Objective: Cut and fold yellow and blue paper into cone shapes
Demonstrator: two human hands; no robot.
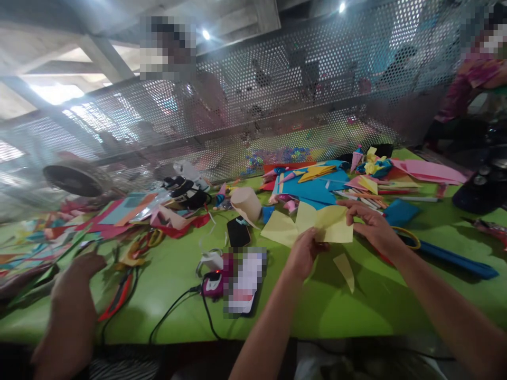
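Note:
A creased sheet of yellow paper [330, 221] is held up between my two hands over the green table [285, 316]. My left hand [307, 253] pinches its lower left part, with the thumb on the front. At the upper right edge, the fingers of my right hand [365, 224] are closed on the same sheet. Another pale yellow piece [279, 228] shows just left of the held sheet. Below the hands a small curved yellow scrap [345, 272] lies on the table.
A phone [247, 282], a cabled purple device [214, 284] and a black phone [238, 231] lie left of my hands. Farther left are another person's hand [81, 274] and orange-handled pliers [119, 295]. Blue paper [309, 187] lies behind; yellow-handled scissors [410, 237] are at right.

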